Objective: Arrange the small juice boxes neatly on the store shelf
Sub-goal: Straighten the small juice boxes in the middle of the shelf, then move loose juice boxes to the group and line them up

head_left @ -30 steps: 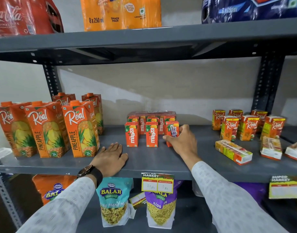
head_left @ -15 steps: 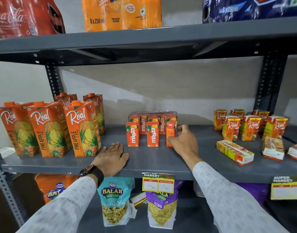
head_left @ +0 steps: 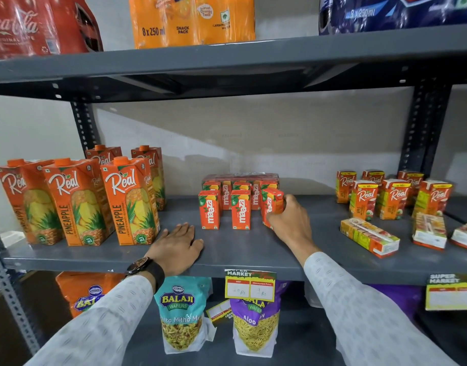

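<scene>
Small orange Maaza juice boxes stand in rows at the middle of the grey shelf (head_left: 253,256). Two front ones (head_left: 209,211) (head_left: 241,211) stand upright and square. My right hand (head_left: 290,220) grips a third Maaza box (head_left: 271,206) at the right end of the front row; it is turned at an angle. Behind them stands a shrink-wrapped Maaza pack (head_left: 240,178). My left hand (head_left: 178,243) lies flat on the shelf, holding nothing. At the right, small Real apple boxes (head_left: 391,199) stand upright and three (head_left: 368,236) lie on their sides.
Large Real pineapple cartons (head_left: 132,202) stand at the shelf's left. Soda multipacks (head_left: 192,19) fill the shelf above. Balaji snack bags (head_left: 181,313) hang below, with a price tag (head_left: 249,285) on the shelf edge. A slotted upright post (head_left: 422,133) stands at the back right.
My right hand has turned the third Maaza box, so its straw side now faces away and its front swings toward me. My left hand has stayed flat on the shelf.
</scene>
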Motion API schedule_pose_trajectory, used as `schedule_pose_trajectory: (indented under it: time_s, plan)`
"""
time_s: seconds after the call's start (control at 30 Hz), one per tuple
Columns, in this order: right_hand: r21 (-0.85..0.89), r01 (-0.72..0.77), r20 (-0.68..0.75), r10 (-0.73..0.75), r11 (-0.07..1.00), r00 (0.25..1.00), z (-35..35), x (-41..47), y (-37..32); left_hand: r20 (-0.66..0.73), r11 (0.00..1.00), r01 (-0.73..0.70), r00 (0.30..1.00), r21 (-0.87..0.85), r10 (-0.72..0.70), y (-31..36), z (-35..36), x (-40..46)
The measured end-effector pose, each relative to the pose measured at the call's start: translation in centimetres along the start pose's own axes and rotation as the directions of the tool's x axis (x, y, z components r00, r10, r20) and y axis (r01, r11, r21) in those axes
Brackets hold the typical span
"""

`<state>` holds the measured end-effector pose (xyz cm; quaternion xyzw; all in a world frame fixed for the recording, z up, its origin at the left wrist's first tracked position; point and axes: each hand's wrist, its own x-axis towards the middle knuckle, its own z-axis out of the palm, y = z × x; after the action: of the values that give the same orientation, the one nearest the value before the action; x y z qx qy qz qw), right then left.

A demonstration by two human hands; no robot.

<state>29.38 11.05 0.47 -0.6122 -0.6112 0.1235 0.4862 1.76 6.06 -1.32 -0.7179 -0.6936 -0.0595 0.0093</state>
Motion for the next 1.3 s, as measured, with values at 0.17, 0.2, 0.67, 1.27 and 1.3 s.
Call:
schedule_pose_trajectory:
  time_s: [0.17, 0.2, 0.67, 1.27, 1.3]
  plan:
    - [0.064, 0.0, 0.037, -0.002, 0.998, 0.999, 0.2, 0.2, 0.4, 0.003, 1.0, 0.002, 1.0, 0.003, -0.002, -0.1, 0.1, -0.1]
    - [0.079, 0.002, 0.049, -0.006, 0.997, 0.999, 0.2, 0.3, 0.5, 0.004, 1.0, 0.002, 1.0, 0.004, -0.002, -0.1, 0.1, -0.1]
    - [0.148, -0.054, 0.09, 0.041, 0.987, 0.995, 0.2, 0.6, 0.9, 0.015, 1.0, -0.01, 1.0, 0.009, 0.01, 0.1, -0.2, -0.4]
    - [-0.024, 0.136, -0.047, -0.137, 0.99, 0.99, -15.0, -4.0, 2.5, -0.198, 0.845, -0.508, 0.857, -0.165, 0.476, 22.3, -0.3, -2.5]
    - [-0.079, 0.149, -0.052, -0.153, 0.986, 0.987, -16.4, -3.8, 3.2, -0.164, 0.846, -0.515, 0.854, -0.139, 0.493, 24.1, -0.1, -1.9]
